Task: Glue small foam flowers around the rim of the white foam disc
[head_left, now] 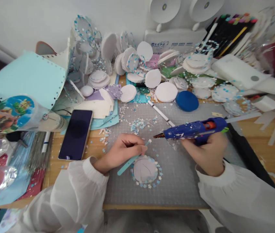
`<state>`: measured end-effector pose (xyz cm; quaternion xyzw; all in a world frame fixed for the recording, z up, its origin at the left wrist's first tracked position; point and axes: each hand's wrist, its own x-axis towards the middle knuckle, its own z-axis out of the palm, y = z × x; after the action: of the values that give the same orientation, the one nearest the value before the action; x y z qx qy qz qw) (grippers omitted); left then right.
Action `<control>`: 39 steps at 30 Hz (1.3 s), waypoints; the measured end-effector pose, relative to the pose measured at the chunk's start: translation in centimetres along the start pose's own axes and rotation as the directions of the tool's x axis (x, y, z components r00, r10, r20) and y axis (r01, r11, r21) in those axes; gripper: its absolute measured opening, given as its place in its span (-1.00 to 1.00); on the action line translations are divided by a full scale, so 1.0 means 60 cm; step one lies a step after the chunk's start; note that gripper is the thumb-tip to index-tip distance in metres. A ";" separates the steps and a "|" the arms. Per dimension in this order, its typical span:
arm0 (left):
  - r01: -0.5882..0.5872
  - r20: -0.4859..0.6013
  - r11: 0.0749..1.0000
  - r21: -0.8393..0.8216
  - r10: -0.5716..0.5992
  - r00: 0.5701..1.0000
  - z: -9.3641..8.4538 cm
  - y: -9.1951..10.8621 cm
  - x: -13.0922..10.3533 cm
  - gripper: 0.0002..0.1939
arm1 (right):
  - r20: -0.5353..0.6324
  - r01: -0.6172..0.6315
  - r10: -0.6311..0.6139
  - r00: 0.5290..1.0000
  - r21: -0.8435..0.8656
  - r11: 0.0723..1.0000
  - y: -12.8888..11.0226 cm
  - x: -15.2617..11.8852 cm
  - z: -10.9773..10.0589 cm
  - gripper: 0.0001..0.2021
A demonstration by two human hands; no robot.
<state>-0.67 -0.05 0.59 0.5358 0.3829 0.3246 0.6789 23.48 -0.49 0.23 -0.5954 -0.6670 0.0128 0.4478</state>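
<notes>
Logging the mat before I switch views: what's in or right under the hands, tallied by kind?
Blue glue gun, in the right hand: 1
Teal stick, in the left hand: 1
White disc ringed with small flowers, on the grey cutting mat: 1
Total: 3

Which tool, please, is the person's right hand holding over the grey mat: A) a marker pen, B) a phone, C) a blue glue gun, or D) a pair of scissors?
C: the right hand grips a blue glue gun with its nozzle pointing left towards the left hand, which holds a thin teal stick beside the disc on the mat.
</notes>
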 end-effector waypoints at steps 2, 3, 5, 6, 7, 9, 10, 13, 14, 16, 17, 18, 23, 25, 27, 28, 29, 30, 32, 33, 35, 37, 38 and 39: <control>-0.008 0.002 1.000 0.002 0.008 1.000 0.000 -0.001 0.001 -0.74 | 0.028 0.003 -0.003 1.000 0.028 1.000 0.000 -0.002 0.000 -0.81; -0.012 0.003 1.000 0.004 0.012 1.000 0.000 -0.001 0.001 -0.74 | 0.037 0.002 -0.003 0.999 0.034 0.999 0.001 -0.003 0.000 -0.80; -0.013 0.006 1.000 0.007 0.013 1.000 -0.001 -0.002 0.001 -0.74 | 0.051 0.006 -0.007 0.999 0.016 1.000 0.003 -0.006 0.000 -0.75; -0.012 0.008 1.000 0.008 0.012 1.000 -0.001 -0.002 0.001 -0.74 | 0.051 0.010 -0.009 0.999 -0.003 1.000 0.004 -0.008 0.000 -0.73; -0.010 0.008 1.000 0.008 0.010 1.000 -0.002 -0.002 0.000 -0.73 | 0.048 0.014 -0.013 0.999 -0.021 1.000 0.005 -0.009 0.000 -0.73; -0.004 0.007 1.000 0.007 0.004 1.000 -0.002 -0.002 0.000 -0.73 | 0.041 0.028 -0.027 0.999 -0.031 0.999 0.004 -0.010 0.000 -0.76; -0.003 0.005 1.000 0.006 0.003 1.000 -0.002 -0.002 0.000 -0.73 | 0.041 0.040 -0.039 0.998 -0.019 0.999 0.003 -0.009 0.000 -0.79; 0.000 0.003 1.000 0.005 0.000 1.000 -0.002 -0.002 0.000 -0.73 | 0.036 0.084 -0.085 0.996 0.038 0.996 -0.004 -0.005 -0.002 -0.82; -0.002 0.004 1.000 0.006 0.002 1.000 -0.001 -0.001 0.000 -0.73 | 0.023 0.099 -0.100 0.995 0.054 0.994 -0.006 -0.004 -0.004 -0.82; -0.005 0.002 1.000 0.010 0.005 1.000 -0.001 -0.001 0.000 -0.73 | -0.008 0.125 -0.125 0.992 0.079 0.989 -0.007 -0.003 -0.007 -0.83; -0.006 0.002 1.000 0.012 0.006 1.000 -0.001 -0.002 0.001 -0.72 | -0.027 0.134 -0.132 0.991 0.097 0.986 -0.006 -0.003 -0.008 -0.82; -0.006 0.003 1.000 0.013 0.006 1.000 -0.001 -0.002 0.001 -0.72 | -0.048 0.141 -0.136 0.990 0.123 0.982 -0.004 -0.002 -0.010 -0.80; -0.004 0.003 1.000 0.010 0.004 1.000 -0.002 -0.004 0.001 -0.73 | -0.118 0.192 -0.173 0.978 0.179 0.965 0.002 0.001 -0.012 -0.73; -0.002 0.004 1.000 0.008 0.002 1.000 -0.001 -0.002 0.002 -0.73 | -0.112 0.196 -0.182 0.977 0.126 0.973 -0.001 0.002 -0.011 -0.78; 0.000 0.005 1.000 -0.002 0.000 1.000 -0.001 0.000 0.001 -0.73 | -0.120 0.165 -0.154 0.981 0.095 0.982 -0.005 0.002 -0.010 -0.82; 0.003 0.006 1.000 -0.008 -0.003 1.000 -0.001 0.001 0.001 -0.74 | -0.129 0.145 -0.132 0.983 0.095 0.985 -0.007 0.002 -0.008 -0.83; 0.007 0.006 1.000 -0.013 -0.007 1.000 -0.001 0.001 0.001 -0.74 | -0.142 0.124 -0.109 0.984 0.102 0.987 -0.008 0.002 -0.007 -0.83; 0.012 0.004 1.000 -0.017 -0.012 1.000 0.000 0.002 0.000 -0.74 | -0.159 0.106 -0.087 0.983 0.114 0.988 -0.008 0.002 -0.007 -0.83; 0.026 -0.012 0.999 -0.028 -0.026 1.000 0.000 0.001 -0.001 -0.74 | -0.177 0.071 -0.044 0.983 0.153 0.986 -0.005 0.004 -0.009 -0.82; 0.038 -0.022 0.999 -0.038 -0.038 0.999 0.000 0.001 -0.001 -0.74 | -0.181 0.048 -0.015 0.983 0.179 0.983 -0.001 0.004 -0.013 -0.82; 0.055 -0.037 0.997 -0.060 -0.057 0.998 -0.001 -0.002 -0.001 -0.73 | -0.165 -0.016 0.057 0.985 0.236 0.972 0.012 0.004 -0.026 -0.86; 0.056 -0.043 0.996 -0.066 -0.059 0.997 -0.001 -0.004 -0.001 -0.73 | -0.118 -0.109 0.142 0.983 0.254 0.961 0.033 -0.001 -0.044 -0.86; 0.050 -0.045 0.997 -0.060 -0.052 0.998 -0.001 -0.005 -0.001 -0.73 | -0.112 -0.149 0.177 0.978 0.228 0.962 0.047 -0.007 -0.054 -0.84; 0.041 -0.048 0.998 -0.050 -0.044 0.998 -0.001 -0.006 -0.001 -0.73 | -0.113 -0.176 0.199 0.973 0.186 0.967 0.061 -0.014 -0.062 -0.82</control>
<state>-0.75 -0.15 0.25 0.5025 0.4027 0.3326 0.6890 28.57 -2.01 -0.03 -0.6139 -0.5730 0.0744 0.5378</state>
